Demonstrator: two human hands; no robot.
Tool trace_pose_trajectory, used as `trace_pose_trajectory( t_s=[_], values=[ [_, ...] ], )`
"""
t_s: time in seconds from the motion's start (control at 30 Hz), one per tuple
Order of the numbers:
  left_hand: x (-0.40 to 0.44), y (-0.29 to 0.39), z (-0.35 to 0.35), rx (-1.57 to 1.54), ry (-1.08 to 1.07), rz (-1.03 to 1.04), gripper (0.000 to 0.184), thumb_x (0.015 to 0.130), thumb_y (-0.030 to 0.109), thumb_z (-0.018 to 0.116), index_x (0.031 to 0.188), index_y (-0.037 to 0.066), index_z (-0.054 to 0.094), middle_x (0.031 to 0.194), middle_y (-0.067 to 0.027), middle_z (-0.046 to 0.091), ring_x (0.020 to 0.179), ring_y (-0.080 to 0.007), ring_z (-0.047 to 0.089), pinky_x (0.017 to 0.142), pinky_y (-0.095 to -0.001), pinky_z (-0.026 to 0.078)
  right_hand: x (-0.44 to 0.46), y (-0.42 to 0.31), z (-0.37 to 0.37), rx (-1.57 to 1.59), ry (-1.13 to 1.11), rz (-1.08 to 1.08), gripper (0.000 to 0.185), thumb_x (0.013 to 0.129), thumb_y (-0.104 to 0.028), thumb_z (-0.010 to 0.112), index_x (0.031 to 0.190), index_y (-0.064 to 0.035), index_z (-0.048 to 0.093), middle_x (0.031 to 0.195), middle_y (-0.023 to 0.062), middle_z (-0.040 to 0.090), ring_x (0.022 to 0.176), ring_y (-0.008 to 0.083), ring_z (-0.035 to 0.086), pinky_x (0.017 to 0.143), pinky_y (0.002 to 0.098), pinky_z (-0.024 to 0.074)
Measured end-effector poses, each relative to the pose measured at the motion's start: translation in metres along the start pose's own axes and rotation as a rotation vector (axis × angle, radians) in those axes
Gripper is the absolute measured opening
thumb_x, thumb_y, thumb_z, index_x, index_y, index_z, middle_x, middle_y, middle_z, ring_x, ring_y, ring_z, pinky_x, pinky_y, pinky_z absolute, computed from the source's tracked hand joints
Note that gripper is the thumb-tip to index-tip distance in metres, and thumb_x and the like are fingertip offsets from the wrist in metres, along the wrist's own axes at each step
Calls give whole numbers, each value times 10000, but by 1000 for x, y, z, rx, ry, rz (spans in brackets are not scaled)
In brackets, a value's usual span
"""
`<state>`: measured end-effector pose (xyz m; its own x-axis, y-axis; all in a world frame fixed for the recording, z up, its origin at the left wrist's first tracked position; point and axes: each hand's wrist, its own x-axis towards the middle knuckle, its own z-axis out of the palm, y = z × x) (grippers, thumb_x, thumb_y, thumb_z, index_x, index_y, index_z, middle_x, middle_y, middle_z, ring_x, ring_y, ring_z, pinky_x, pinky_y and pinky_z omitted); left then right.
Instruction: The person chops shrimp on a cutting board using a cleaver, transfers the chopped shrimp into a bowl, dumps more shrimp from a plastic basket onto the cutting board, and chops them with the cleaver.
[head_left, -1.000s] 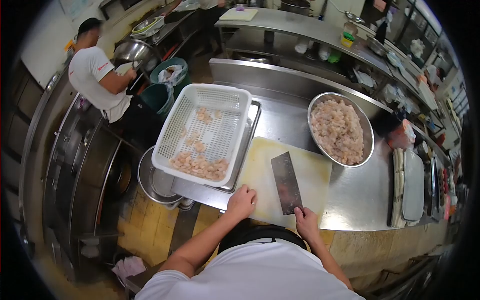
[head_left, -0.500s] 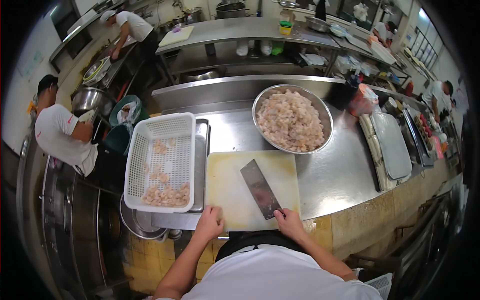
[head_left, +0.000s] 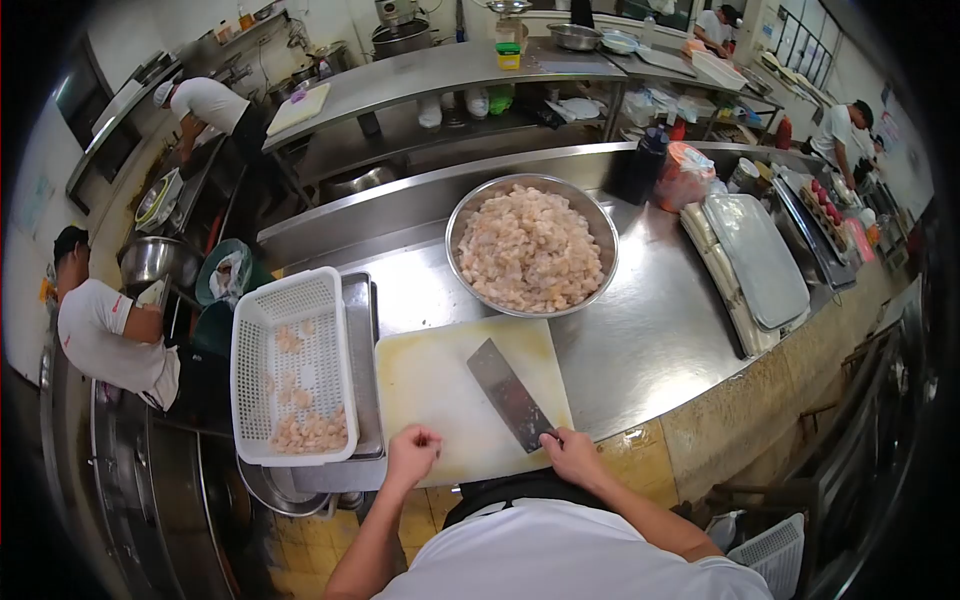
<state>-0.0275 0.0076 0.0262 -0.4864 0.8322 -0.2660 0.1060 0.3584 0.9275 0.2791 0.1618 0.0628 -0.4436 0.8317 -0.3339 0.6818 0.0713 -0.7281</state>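
My right hand grips the handle end of a cleaver, whose broad dark blade lies flat over the white, yellow-stained cutting board. Over the board's near left corner, my left hand has its fingers curled in, and I see nothing in them. Left of the board, a white perforated basket holds loose peeled shrimp, mostly at its near end. Behind the board stands a steel bowl heaped with pale shrimp pieces.
A metal tray lies partly under the basket. To the right are a grey lidded container, a dark bottle and a red-and-clear bag. Co-workers stand at other counters, one person close on the left.
The view has turned, so the bowl, board and basket sit further left. My left hand has come off the board's near edge to over its corner. The cleaver stays on the board in my right hand.
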Motion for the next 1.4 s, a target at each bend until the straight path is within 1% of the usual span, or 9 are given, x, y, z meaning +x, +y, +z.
trace_pose_trajectory(
  t_s=[0.1, 0.3, 0.43, 0.53, 0.7, 0.8, 0.97, 1.27, 1.4],
  values=[
    [35, 130, 21, -332, 32, 251, 124, 924, -105, 638, 953, 14, 658, 868, -37, 669, 749, -121, 648, 658, -269, 536, 2, 4, -11, -33, -56, 36, 443, 1028, -403, 633, 1097, 17, 756, 955, 324, 723, 945, 513, 708, 837, 550, 562],
    [98, 312, 76, -294, 317, 1009, 145, 912, -91, 654, 1004, 22, 656, 1091, -92, 639, 922, -141, 653, 801, -298, 576, 1, 9, -35, -37, -99, 28, 429, 1029, -394, 633, 1031, 19, 749, 921, 317, 719, 907, 510, 704, 813, 564, 553],
    [201, 257, 128, 392, 154, 713, 357, 910, 55, 769, 1261, 21, 712, 1222, -149, 708, 1071, -240, 698, 982, -362, 558, 4, 25, -46, -32, -75, -3, 402, 1018, -379, 648, 1006, 10, 748, 880, 301, 718, 868, 509, 700, 777, 560, 551],
    [189, 221, 131, 483, 296, 849, 393, 907, 95, 791, 1291, 45, 727, 1222, -183, 724, 1077, -267, 704, 959, -374, 563, 14, 36, -55, 20, -50, -31, 393, 1010, -373, 660, 1003, 10, 747, 860, 295, 717, 855, 504, 703, 756, 550, 552],
    [139, 124, 89, 250, 372, 285, 280, 880, 113, 800, 1151, 50, 769, 1142, -162, 747, 1003, -309, 723, 868, -396, 578, 15, 49, -71, 25, -64, 26, 409, 993, -384, 682, 1022, 19, 740, 843, 280, 724, 842, 478, 720, 748, 535, 556],
    [84, 72, 70, 340, 372, 205, 267, 886, 114, 802, 1146, 63, 770, 1113, -146, 742, 953, -284, 716, 830, -385, 579, 20, 51, -75, -33, -49, 21, 386, 989, -327, 691, 1063, 47, 749, 755, 226, 712, 676, 308, 697, 659, 445, 536],
    [27, 65, 53, 236, 447, 154, 269, 901, 122, 788, 1161, 60, 760, 1099, -139, 735, 924, -272, 709, 812, -374, 575, 40, 26, -77, -2, -100, -69, 366, 987, -285, 695, 1019, 78, 720, 721, 212, 692, 652, 254, 662, 638, 427, 516],
    [40, 26, -168, 617, 901, 111, 333, 854, 197, 814, 1133, 25, 756, 1092, -187, 737, 982, -373, 706, 920, -483, 563, 48, -28, -22, -34, -98, -179, 334, 984, -244, 716, 981, 90, 702, 693, 163, 650, 618, 213, 580, 615, 407, 480],
    [37, -34, -250, 1011, 660, -400, 553, 822, 369, 820, 1240, 15, 744, 1237, -209, 736, 1141, -380, 701, 1034, -489, 536, 34, -50, 8, 4, -83, -109, 321, 993, -232, 711, 976, 88, 706, 674, 128, 623, 615, 195, 564, 598, 394, 467]
  ],
)
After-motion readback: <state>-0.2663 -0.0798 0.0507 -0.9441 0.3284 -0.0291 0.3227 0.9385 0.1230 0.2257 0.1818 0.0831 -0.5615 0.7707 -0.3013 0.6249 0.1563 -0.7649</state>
